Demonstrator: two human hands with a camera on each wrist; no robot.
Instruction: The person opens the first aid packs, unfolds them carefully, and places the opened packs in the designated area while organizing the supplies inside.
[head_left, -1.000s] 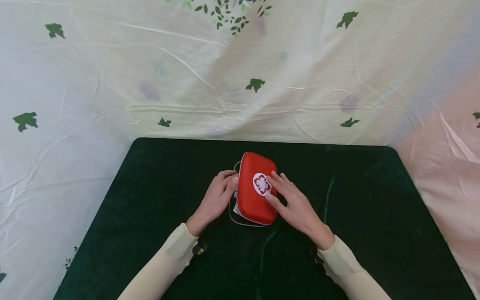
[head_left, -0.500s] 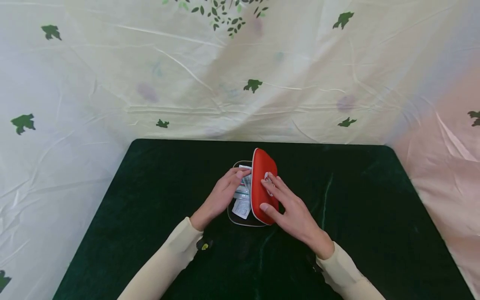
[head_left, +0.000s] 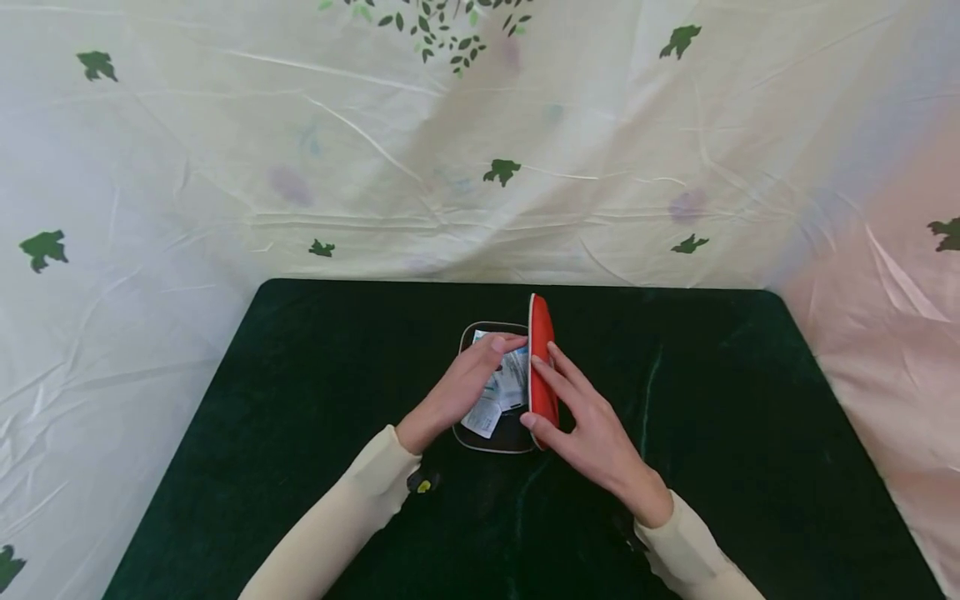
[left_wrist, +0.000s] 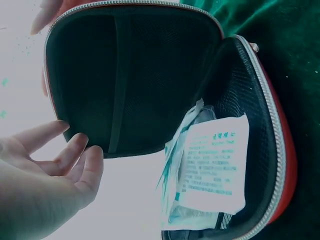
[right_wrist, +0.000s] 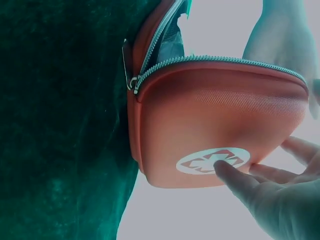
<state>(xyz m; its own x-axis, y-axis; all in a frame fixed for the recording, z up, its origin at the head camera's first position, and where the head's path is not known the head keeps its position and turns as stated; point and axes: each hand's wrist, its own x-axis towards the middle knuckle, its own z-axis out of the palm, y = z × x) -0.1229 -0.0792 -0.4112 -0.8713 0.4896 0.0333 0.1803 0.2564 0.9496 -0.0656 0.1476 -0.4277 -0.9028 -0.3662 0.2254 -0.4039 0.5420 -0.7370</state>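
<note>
2 hands, fingers loosely extended, touching 1 lid | 1 red case | several packets

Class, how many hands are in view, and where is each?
2: the left hand at the edge of the lid, the right hand against its red outside. No others show.

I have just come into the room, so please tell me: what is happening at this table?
Someone is handling a red case on a dark green table. Its lid stands raised, roughly upright. The right hand rests against the lid's outer face, and the left hand touches the rim. White printed packets sit in the base, and neither hand holds one.
</note>
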